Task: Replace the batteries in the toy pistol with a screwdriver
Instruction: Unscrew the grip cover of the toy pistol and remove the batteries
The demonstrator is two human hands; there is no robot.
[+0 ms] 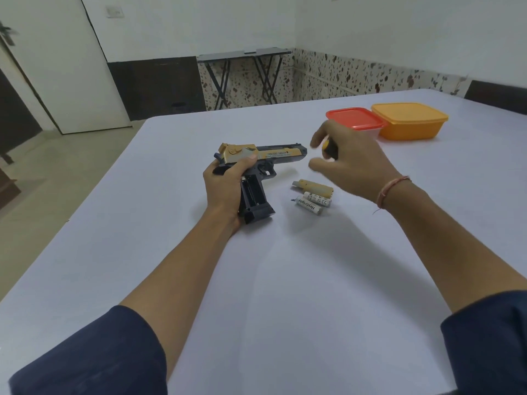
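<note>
A gold and dark blue toy pistol (273, 153) lies on its side on the white table (256, 280), barrel to the right. Its grip shows an open, empty battery bay (252, 192). My left hand (228, 185) is closed around the rear of the pistol and its grip. My right hand (350, 163) hovers to the right of the barrel and holds a screwdriver (329, 149) with a yellow and black handle; its fingers are blurred. Below that hand lie a tan cover piece (313, 188) and two white batteries (313, 202) side by side.
A red-lidded container (355, 118) and an orange container (410, 119) stand at the far right of the table. A folding table (245, 72) stands against the back wall, beyond the table's far edge. A white door is at the left.
</note>
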